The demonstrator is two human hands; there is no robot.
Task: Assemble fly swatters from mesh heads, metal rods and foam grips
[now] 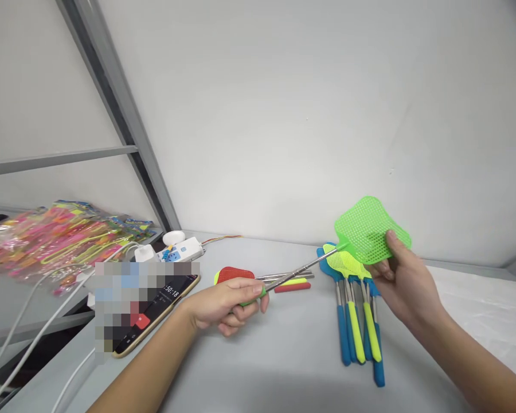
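Note:
I hold a green fly swatter above the grey table. My left hand is closed round its green handle. My right hand pinches the lower edge of its green mesh head. A metal telescopic rod runs between the two hands. Below my right hand lies a bunch of several swatters with blue and yellow handles. Behind my left hand lie a red swatter head and loose rods with red and yellow handles.
A phone with a lit screen lies left of my left hand. Behind it are a white power strip with cables and a pile of colourful packaged toys. A white cloth covers the table's right side. A grey wall stands behind.

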